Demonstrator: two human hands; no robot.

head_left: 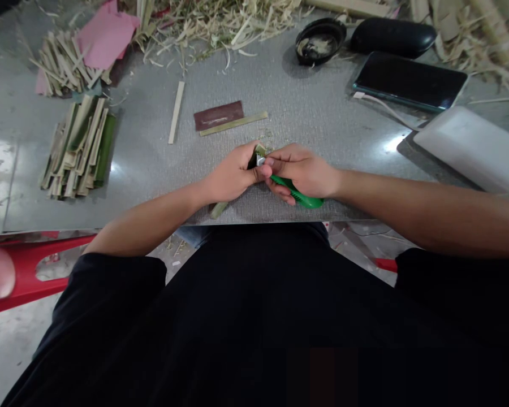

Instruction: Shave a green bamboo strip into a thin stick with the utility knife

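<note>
The right hand's fingers were wrapped closed around a green-handled knife, its metal at the upper end of a green strip. The left hand's fingers were curled tight on that strip, whose lower end jutted toward seven o'clock over the desk. Near the hands, at eleven o'clock, a thin strip lay along a brown rectangle; at ten, a pale strip. Well apart were a strip bundle at nine, a black bowl at one and a phone at two.
</note>
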